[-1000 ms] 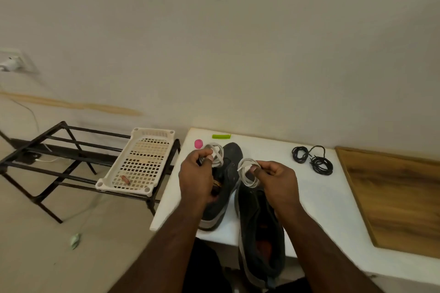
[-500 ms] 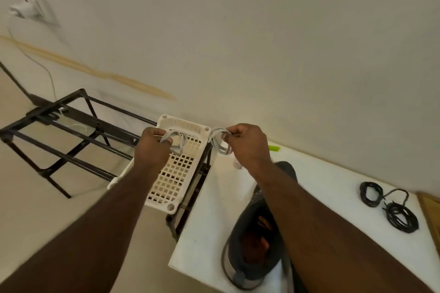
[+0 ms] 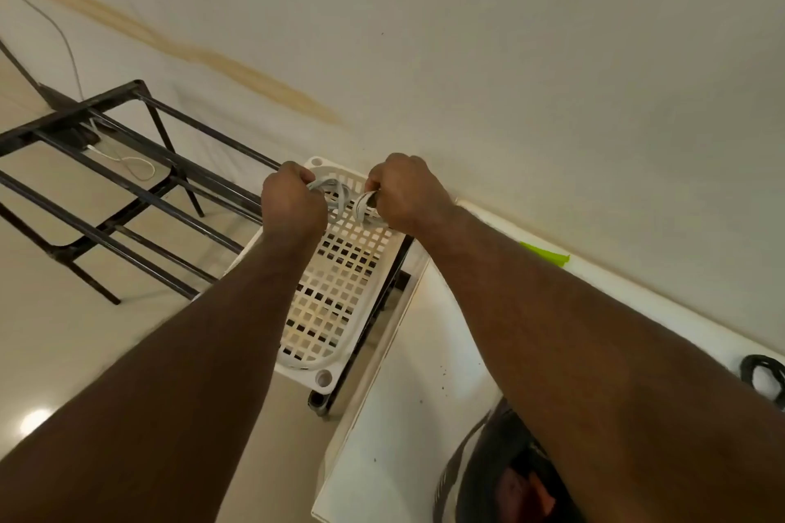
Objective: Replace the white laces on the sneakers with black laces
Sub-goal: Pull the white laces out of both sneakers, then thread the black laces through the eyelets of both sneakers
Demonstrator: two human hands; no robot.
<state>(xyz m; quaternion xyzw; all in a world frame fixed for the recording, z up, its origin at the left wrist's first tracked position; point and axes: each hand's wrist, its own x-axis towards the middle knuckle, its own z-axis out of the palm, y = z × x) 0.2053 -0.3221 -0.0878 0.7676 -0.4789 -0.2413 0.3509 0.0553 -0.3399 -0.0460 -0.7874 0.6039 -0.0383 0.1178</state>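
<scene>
My left hand (image 3: 291,206) grips a coiled white lace (image 3: 335,193) over the far end of the white perforated tray (image 3: 335,327). Right beside it, my right hand (image 3: 403,193) pinches a second coiled white lace (image 3: 366,204) above the same tray. A dark sneaker (image 3: 488,471) lies on the white table (image 3: 395,416) at the lower right, mostly hidden under my right forearm. The black laces (image 3: 762,374) lie coiled at the right edge of the view, partly cut off.
The tray rests on a black metal rack (image 3: 140,191) left of the table. A green strip (image 3: 546,256) lies on the table by the wall. A white cable (image 3: 131,166) trails on the floor under the rack.
Both hands carried the coiled white laces from above the sneakers leftward to over the far end of the tray, and drew closer together. The view swung left and down.
</scene>
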